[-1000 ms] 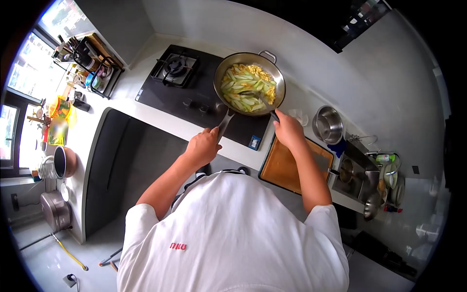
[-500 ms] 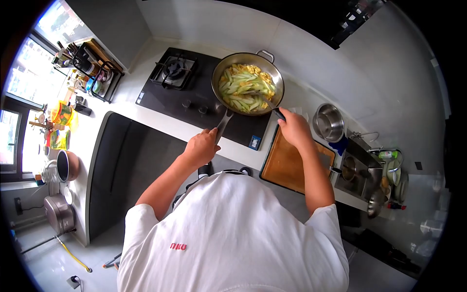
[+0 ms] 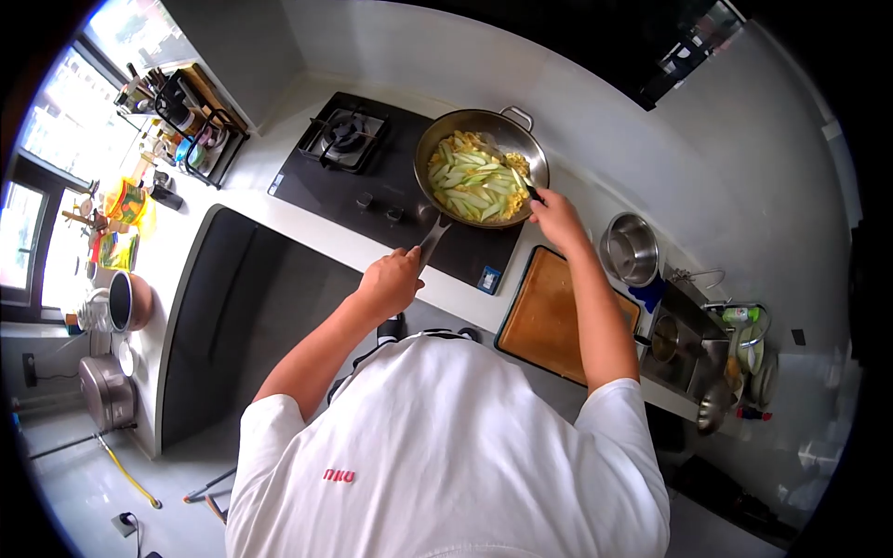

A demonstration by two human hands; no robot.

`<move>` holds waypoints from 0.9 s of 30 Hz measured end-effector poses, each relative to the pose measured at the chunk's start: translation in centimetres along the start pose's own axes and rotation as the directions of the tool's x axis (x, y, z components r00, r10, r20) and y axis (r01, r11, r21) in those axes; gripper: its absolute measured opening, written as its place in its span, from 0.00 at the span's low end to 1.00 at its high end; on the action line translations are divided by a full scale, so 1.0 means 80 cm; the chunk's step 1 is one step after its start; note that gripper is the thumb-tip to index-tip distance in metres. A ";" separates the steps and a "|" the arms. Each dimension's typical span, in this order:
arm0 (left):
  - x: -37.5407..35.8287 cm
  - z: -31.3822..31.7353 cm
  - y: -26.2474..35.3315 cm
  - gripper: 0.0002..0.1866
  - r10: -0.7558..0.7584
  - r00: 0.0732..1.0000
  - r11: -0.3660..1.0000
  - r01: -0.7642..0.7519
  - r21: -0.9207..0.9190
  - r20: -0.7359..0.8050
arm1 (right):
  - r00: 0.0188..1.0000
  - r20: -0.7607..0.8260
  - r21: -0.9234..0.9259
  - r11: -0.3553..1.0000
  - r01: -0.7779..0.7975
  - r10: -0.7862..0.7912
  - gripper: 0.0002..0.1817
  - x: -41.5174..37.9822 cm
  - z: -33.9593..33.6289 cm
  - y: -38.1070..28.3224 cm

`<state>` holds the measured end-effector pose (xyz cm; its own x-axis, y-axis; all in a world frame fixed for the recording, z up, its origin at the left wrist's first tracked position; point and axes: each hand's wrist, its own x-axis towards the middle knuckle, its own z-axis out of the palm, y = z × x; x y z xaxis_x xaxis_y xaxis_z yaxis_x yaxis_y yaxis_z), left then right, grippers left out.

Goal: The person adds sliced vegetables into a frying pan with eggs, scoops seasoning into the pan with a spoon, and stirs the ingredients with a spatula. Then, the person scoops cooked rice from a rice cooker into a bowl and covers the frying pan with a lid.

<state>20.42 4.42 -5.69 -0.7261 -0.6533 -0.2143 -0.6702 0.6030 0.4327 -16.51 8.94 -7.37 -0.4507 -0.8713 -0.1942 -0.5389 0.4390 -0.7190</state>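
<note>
A wide metal frying pan (image 3: 450, 123) sits over the right side of the black gas cooktop (image 3: 312, 191). Inside it are pale green vegetable slices (image 3: 465, 181) mixed with yellow bits that look like scrambled egg (image 3: 518, 166). My left hand (image 3: 391, 282) is closed around the pan's long handle (image 3: 433, 236). My right hand (image 3: 558, 221) grips the black handle of a spatula (image 3: 532, 192). The spatula's metal end reaches into the food toward the pan's far side, and its tip is partly lost among the slices.
To the right are a brown cutting board (image 3: 549, 316), a steel bowl (image 3: 630, 249) and a sink (image 3: 684, 349). A second burner (image 3: 346, 135) lies left of the pan. A rack of bottles and utensils (image 3: 200, 139) and a pot (image 3: 130, 302) stand at the left.
My right hand has pushed the spatula forward, deeper toward the pan's far side, shifting the food. My left hand keeps hold of the pan handle. The view has tilted slightly.
</note>
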 end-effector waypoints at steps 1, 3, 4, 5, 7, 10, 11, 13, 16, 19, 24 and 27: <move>0.000 0.000 0.000 0.27 0.004 1.000 1.000 -0.004 0.005 0.005 | 1.000 0.004 0.066 0.997 0.027 -0.027 0.24 -0.009 -0.018 -0.006; 0.001 -0.003 0.002 0.26 -0.009 1.000 1.000 0.008 0.008 0.023 | 0.998 0.006 0.106 0.992 -0.061 0.061 0.24 -0.013 -0.051 -0.012; 0.000 -0.004 0.003 0.25 -0.011 0.999 1.000 0.010 0.013 0.034 | 0.994 0.005 0.129 0.986 -0.108 0.108 0.24 -0.015 -0.061 -0.009; 0.000 -0.003 0.003 0.26 -0.013 0.999 1.000 0.012 0.010 0.034 | 0.993 -0.032 0.122 0.987 -0.105 0.110 0.23 -0.012 -0.066 -0.002; 0.001 -0.003 0.003 0.26 -0.012 0.999 1.000 0.012 0.008 0.032 | 0.987 -0.111 0.109 0.989 -0.100 0.112 0.23 -0.005 -0.067 0.018; 0.001 -0.002 0.002 0.28 -0.006 1.000 1.000 0.006 0.016 0.028 | 0.973 0.060 0.337 0.913 -0.229 0.222 0.20 -0.010 -0.058 0.042; 0.001 -0.001 0.001 0.28 -0.003 1.000 1.000 0.002 0.020 0.025 | 0.953 0.123 0.469 0.830 -0.301 0.275 0.18 -0.013 -0.054 0.048; 0.001 0.001 -0.001 0.29 0.006 1.000 1.000 -0.006 0.029 0.022 | 0.898 0.270 0.681 0.591 -0.434 0.348 0.15 -0.028 -0.042 0.040; 0.002 0.001 0.000 0.29 0.008 1.000 0.999 -0.009 0.036 0.020 | 0.872 0.367 0.744 0.461 -0.484 0.324 0.12 -0.042 -0.035 0.029; 0.003 0.002 -0.001 0.30 0.009 1.000 0.999 -0.010 0.040 0.022 | 0.890 0.377 0.659 0.601 -0.452 0.256 0.19 -0.065 -0.043 -0.004; 0.004 0.004 -0.003 0.32 -0.022 0.999 1.000 0.022 0.013 0.041 | 0.974 0.177 0.370 0.907 -0.199 0.142 0.21 -0.073 -0.062 -0.006; 0.003 0.006 -0.005 0.33 -0.016 0.999 1.000 0.016 -0.004 0.032 | 0.997 0.026 0.179 0.981 -0.080 0.076 0.20 -0.066 -0.061 0.011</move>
<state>20.46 4.28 -6.35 -0.7199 -0.6479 -0.2487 -0.6811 0.5907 0.4326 -18.07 15.02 -3.76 -0.4715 -0.8408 -0.2661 -0.3651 0.4607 -0.8089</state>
